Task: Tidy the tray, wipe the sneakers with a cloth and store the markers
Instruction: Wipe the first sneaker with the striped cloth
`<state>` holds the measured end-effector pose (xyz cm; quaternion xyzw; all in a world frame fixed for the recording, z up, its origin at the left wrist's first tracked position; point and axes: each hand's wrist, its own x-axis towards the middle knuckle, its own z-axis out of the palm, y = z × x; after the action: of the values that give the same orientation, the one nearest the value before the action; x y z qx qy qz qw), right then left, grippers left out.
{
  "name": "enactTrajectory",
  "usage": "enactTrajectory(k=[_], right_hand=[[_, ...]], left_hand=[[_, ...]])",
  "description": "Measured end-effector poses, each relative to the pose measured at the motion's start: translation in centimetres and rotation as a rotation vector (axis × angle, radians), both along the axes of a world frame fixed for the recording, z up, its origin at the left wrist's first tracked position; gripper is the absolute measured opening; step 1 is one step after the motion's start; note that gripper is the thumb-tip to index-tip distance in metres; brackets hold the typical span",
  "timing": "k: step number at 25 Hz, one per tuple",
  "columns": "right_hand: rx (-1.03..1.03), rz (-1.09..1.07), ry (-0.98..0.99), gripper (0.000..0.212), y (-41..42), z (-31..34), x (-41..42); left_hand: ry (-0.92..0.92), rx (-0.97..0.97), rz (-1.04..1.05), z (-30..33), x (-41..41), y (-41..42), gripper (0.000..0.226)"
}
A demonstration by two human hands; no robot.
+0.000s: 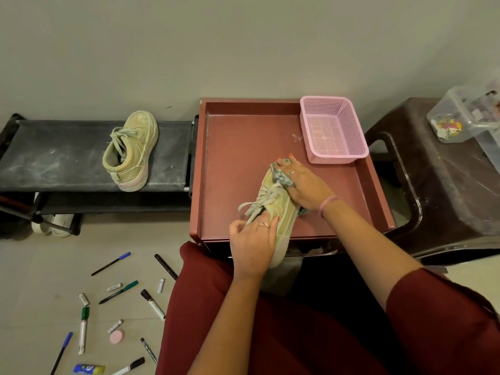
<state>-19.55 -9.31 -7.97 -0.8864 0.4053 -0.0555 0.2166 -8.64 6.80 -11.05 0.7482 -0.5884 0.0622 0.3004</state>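
Note:
A pale yellow-green sneaker lies on the red tray, its heel jutting over the near edge. My left hand grips the sneaker at the heel end, beside the laces. My right hand presses a grey patterned cloth against the toe side of the sneaker, fingers curled round the cloth. A second sneaker lies on the black rack to the left. Several markers and pens lie scattered on the floor at the lower left.
A pink mesh basket stands in the tray's far right corner. The low black rack runs along the wall at left. A dark brown stool with clear plastic boxes stands to the right. My red-clad knees fill the foreground.

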Motion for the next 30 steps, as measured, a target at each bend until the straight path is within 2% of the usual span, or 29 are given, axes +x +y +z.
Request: enactTrajectory(k=[2,4,7,9,12,14,16,18,21,24,27,30], right_hand=[[0.001,0.056,-0.043,0.049,1.6,-0.6,-1.8],[0.062,-0.018,-0.128,0.046,3.4,-1.1,-3.4],[0.144,-0.132,-0.214,0.052,5.1,-2.0,-4.9],[0.096,-0.059,-0.101,0.07,5.5,-2.5,-5.6],[-0.101,-0.007,0.078,0.077,4.9,-3.2,-5.7],[-0.086,-0.123,0.047,0.076,4.7,-3.1,-4.6],[0.014,-0.323,-0.07,0.067,4.2,-2.3,-3.5],[0.106,-0.437,-0.103,0.062,3.2,-1.6,-2.3],[0.095,-0.301,0.029,0.07,2.5,-0.8,0.2],[0.107,-0.111,0.02,0.069,2.9,-1.1,0.2],[0.176,0.013,-0.093,0.067,3.7,-1.1,-3.1],[0.148,0.101,0.069,0.08,4.4,-1.2,-5.8]], left_hand=[[-0.15,-0.054,-0.063,-0.2,0.6,-0.1,0.015],[-0.255,-0.07,-0.115,-0.5,1.5,-0.4,0.021],[-0.235,0.002,-0.144,-0.7,3.0,-0.7,0.025],[-0.145,0.06,-0.103,-0.7,3.9,-0.8,0.026],[0.019,0.1,-0.097,-0.5,3.5,0.0,0.031],[0.141,0.135,-0.128,-0.5,3.6,0.5,0.027],[0.257,0.149,-0.167,-0.5,3.5,0.8,0.021],[0.405,0.134,-0.174,-0.3,3.4,1.1,0.038],[0.664,0.144,-0.084,0.0,3.2,1.2,0.078],[0.887,0.215,-0.038,0.4,3.2,0.8,0.095],[1.086,0.216,0.007,0.8,3.5,0.7,0.098],[1.103,0.191,0.034,1.1,3.2,0.8,0.08]])
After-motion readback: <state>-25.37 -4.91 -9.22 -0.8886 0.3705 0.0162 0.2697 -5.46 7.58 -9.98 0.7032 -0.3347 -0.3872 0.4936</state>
